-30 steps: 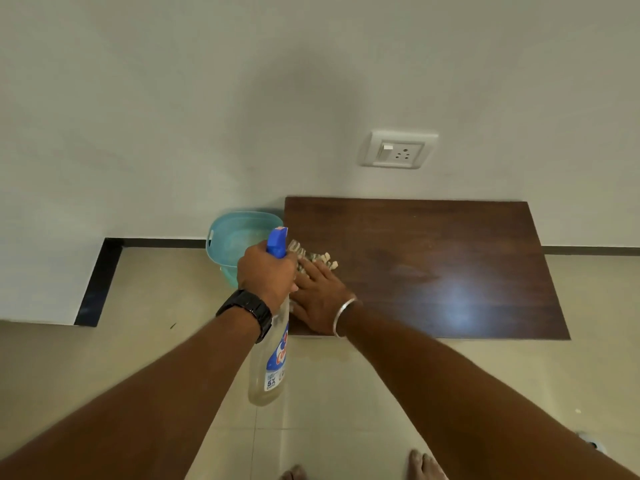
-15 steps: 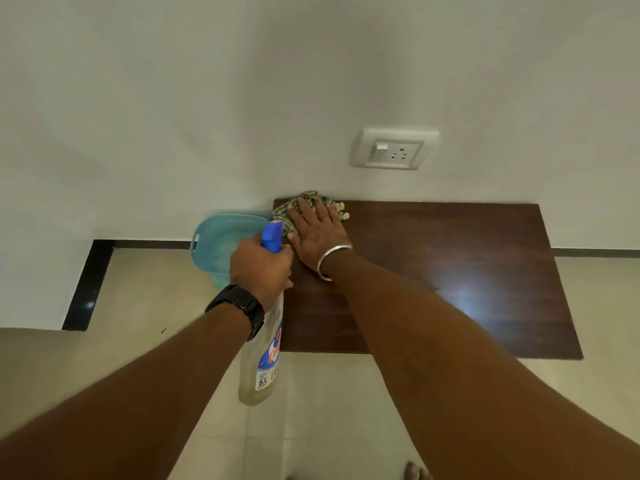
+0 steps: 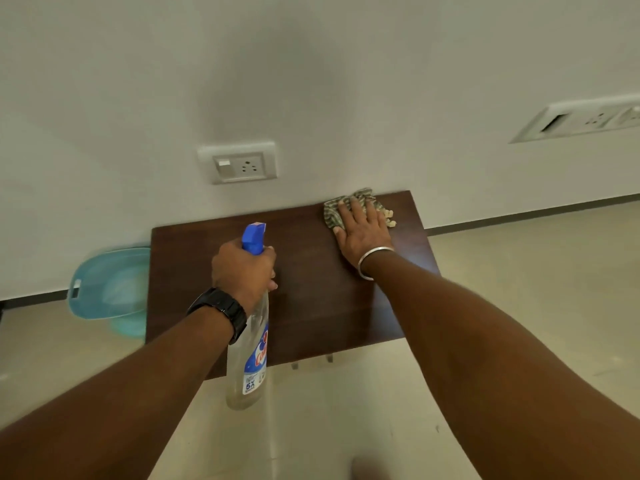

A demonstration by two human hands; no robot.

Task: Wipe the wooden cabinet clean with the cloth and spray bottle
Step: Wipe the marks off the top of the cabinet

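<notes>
Glossy dark wooden cabinet (image 3: pixel 311 306) — woven cloth (image 3: pixel 332 213), clear plastic spray bottle (image 3: pixel 249 358).

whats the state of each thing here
spray bottle: held upright in left hand, partly full
cloth: crumpled, pressed flat on cabinet top under right hand
teal tub: on floor beside cabinet, looks empty
wall socket: nothing plugged in
</notes>
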